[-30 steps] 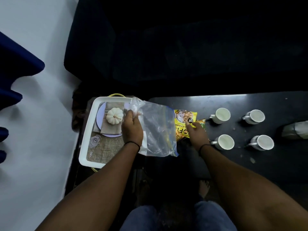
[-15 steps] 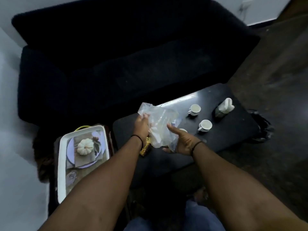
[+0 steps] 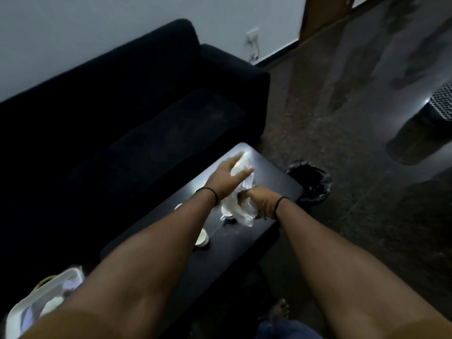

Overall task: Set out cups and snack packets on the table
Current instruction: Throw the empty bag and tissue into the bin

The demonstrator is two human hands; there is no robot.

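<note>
The dark tabletop (image 3: 276,174) is serving as the landmark here, stretching away toward a black-lined bin (image 3: 309,182) that is standing on the floor just past its far end. Above the far half of the tabletop, the left hand (image 3: 226,176) is lying flat with straight fingers (image 3: 244,171) across the top of a crumpled clear plastic bag (image 3: 241,211). The right hand (image 3: 258,200) is gripping the bag from the side, its fingers curled into the film. The bag is looking empty, very light, soft and slippery, so a full bunching grip is likely suiting it better than a fingertip pinch. Nearer along the tabletop, 1 white cup (image 3: 203,237) is showing beside the left forearm; it is probably rigid and breakable, best taken by handle or body. No snack packets are showing on the tabletop.
</note>
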